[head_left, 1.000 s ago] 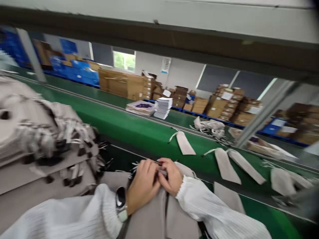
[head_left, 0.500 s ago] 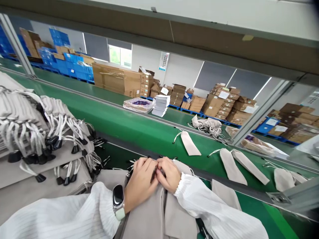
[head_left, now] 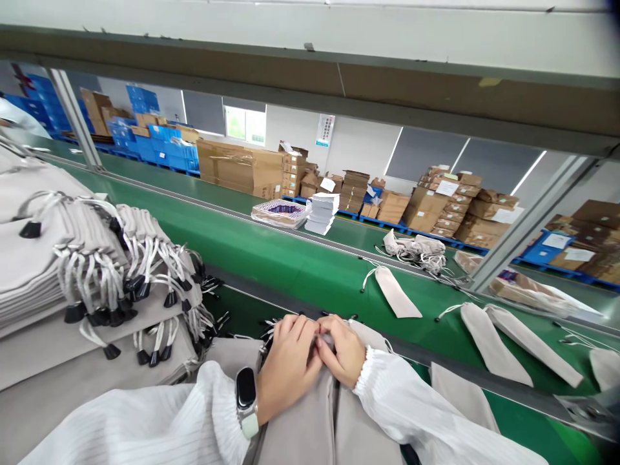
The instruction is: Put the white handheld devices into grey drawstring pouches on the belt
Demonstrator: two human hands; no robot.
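My left hand [head_left: 293, 355] and my right hand [head_left: 341, 349] meet at the top end of a grey drawstring pouch [head_left: 303, 420]. Fingers of both are curled and closed on its edge, thumbs close together; the exact pinch is partly hidden. A second grey pouch [head_left: 361, 429] lies beside it under my right wrist. At the left, thick stacks of grey pouches [head_left: 29, 271] rise, with white cords [head_left: 92, 278] and black cord ends [head_left: 113, 316] hanging over their edges. A wristwatch [head_left: 246, 391] sits on my left wrist.
Beyond my hands runs a green conveyor belt [head_left: 290, 278] carrying single pouches [head_left: 397, 294] to the right. Farther back are a stack of white papers [head_left: 322, 213], a tray [head_left: 278, 213] and a heap of pouches [head_left: 416, 248]. A shelf beam [head_left: 310, 97] crosses overhead; metal posts [head_left: 527, 223] stand at the sides.
The view has shifted, so the scene sits lower and farther right. The pouches on the belt have moved right relative to the papers behind. Both hands keep their grip.
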